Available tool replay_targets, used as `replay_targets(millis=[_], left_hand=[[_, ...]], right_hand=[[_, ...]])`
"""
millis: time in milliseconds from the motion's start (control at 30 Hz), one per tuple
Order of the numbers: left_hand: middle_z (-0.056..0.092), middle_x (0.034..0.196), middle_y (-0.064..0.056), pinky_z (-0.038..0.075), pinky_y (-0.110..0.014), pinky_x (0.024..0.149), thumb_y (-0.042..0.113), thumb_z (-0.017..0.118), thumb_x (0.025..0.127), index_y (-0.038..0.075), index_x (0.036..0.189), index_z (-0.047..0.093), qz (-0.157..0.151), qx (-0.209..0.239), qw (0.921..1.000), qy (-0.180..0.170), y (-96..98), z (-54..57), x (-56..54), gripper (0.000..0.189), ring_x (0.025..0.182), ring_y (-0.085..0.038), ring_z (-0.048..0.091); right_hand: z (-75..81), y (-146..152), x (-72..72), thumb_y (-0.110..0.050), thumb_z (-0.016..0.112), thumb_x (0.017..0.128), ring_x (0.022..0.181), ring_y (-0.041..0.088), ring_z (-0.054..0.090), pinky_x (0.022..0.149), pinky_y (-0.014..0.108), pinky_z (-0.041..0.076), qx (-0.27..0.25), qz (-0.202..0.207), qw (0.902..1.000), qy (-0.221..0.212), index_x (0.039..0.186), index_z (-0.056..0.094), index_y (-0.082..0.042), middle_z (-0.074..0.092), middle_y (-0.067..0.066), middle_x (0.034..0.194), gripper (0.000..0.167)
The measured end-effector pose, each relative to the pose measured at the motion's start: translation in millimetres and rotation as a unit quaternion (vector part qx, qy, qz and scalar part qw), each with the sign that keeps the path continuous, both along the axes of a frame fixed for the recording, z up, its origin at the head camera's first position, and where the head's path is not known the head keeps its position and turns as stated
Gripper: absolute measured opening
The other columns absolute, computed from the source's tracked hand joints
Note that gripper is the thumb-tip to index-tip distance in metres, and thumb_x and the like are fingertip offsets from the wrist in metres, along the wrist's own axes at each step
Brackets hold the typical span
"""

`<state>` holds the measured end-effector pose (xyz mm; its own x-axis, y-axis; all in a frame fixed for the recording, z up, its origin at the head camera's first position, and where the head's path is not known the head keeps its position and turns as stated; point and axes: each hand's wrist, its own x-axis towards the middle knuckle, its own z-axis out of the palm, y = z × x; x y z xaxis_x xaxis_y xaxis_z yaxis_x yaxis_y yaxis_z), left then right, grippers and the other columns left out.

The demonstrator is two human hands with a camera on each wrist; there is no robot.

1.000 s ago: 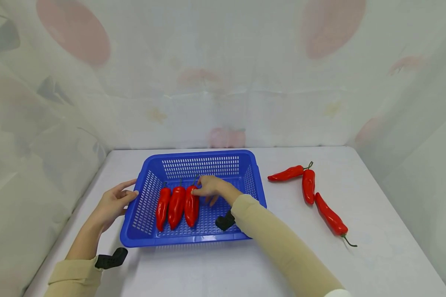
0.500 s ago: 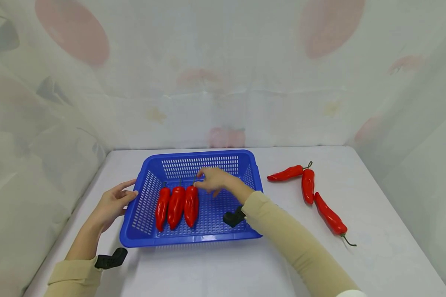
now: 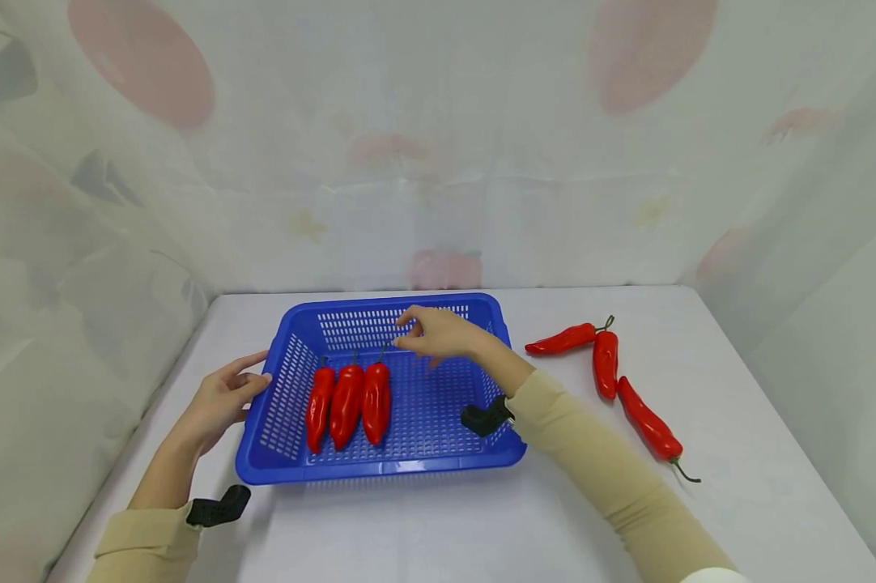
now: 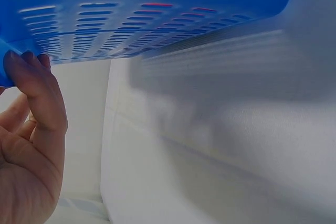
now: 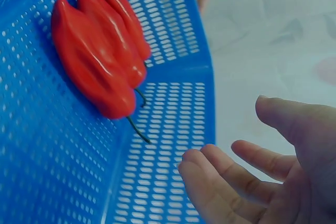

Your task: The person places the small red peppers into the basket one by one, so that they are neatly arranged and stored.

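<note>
Three long red chili peppers (image 3: 346, 407) lie side by side in the left half of a blue perforated plastic basket (image 3: 380, 468), stems toward the back wall. My left hand (image 3: 223, 401) grips the basket's left rim, and in the left wrist view its fingertips (image 4: 32, 59) hook at the edge. My right hand (image 3: 441, 332) hovers over the back of the basket, right of the pepper stems, with nothing in it. In the right wrist view its thumb and fingers (image 5: 247, 182) are spread apart, clear of the nearest pepper (image 5: 89, 61).
Three more red chili peppers lie on the white table right of the basket: one sideways (image 3: 562, 340), one upright in view (image 3: 605, 366), one slanting (image 3: 649, 421). A patterned white curtain (image 3: 540, 227) hangs behind and on both sides.
My right hand has let go of the rightmost pepper in the basket and drawn up and to the right, away from it. My left hand stays at the rim.
</note>
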<state>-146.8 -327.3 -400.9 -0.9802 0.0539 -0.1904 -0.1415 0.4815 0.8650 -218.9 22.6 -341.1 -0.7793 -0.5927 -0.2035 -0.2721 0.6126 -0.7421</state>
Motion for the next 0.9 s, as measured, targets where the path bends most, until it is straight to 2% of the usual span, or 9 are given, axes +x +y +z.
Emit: replay_targets(millis=[133, 233, 467, 700, 900], left_hand=[[0.057, 0.108, -0.019, 0.056, -0.037, 0.073, 0.039, 0.050, 0.093, 0.012, 0.147, 0.023, 0.000, -0.002, 1.0000, 0.000, -0.2, 0.8, 0.0, 0.066, 0.084, -0.013, 0.064], [0.057, 0.109, -0.020, 0.056, -0.037, 0.074, 0.039, 0.050, 0.093, 0.013, 0.147, 0.023, 0.002, -0.003, 1.0000, -0.001, -0.6, 0.5, -0.3, 0.065, 0.084, -0.013, 0.064], [0.057, 0.109, -0.020, 0.056, -0.036, 0.073, 0.038, 0.050, 0.093, 0.012, 0.147, 0.023, 0.001, 0.000, 1.0000, -0.001, -0.3, 0.6, -0.2, 0.065, 0.084, -0.013, 0.064], [0.058, 0.105, -0.017, 0.056, -0.036, 0.073, 0.038, 0.051, 0.093, 0.011, 0.146, 0.024, 0.000, 0.006, 1.0000, 0.001, 1.0, 0.4, 0.3, 0.066, 0.083, -0.014, 0.064], [0.058, 0.103, -0.015, 0.056, -0.036, 0.073, 0.038, 0.052, 0.093, 0.010, 0.146, 0.024, -0.001, 0.009, 1.0000, 0.001, 1.5, 0.9, 0.7, 0.066, 0.083, -0.014, 0.064]], right_hand=[[8.3, 14, -2.7, -0.031, 0.057, 0.091, 0.063, 0.015, 0.062, 0.064, 0.026, 0.055, -0.004, -0.015, 0.9994, 0.033, 0.127, 0.048, -0.009, 0.061, 0.009, 0.102, 0.044], [13.3, 25, -4.5, -0.029, 0.058, 0.090, 0.064, 0.016, 0.062, 0.065, 0.027, 0.054, -0.024, -0.029, 0.9981, 0.048, 0.125, 0.050, -0.008, 0.061, 0.010, 0.105, 0.042], [20.3, 54, -8.4, -0.033, 0.055, 0.091, 0.099, 0.022, 0.058, 0.080, 0.033, 0.051, -0.045, -0.075, 0.9938, 0.069, 0.126, 0.050, -0.014, 0.059, 0.008, 0.114, 0.040], [15.4, 81, -12.4, -0.034, 0.054, 0.092, 0.111, 0.027, 0.055, 0.088, 0.041, 0.050, -0.080, -0.131, 0.9857, 0.069, 0.131, 0.046, -0.014, 0.056, 0.010, 0.122, 0.045], [5.1, 100, -11.5, -0.040, 0.053, 0.091, 0.114, 0.027, 0.053, 0.091, 0.045, 0.047, -0.083, -0.200, 0.9727, 0.084, 0.132, 0.046, -0.018, 0.054, 0.008, 0.124, 0.047]])
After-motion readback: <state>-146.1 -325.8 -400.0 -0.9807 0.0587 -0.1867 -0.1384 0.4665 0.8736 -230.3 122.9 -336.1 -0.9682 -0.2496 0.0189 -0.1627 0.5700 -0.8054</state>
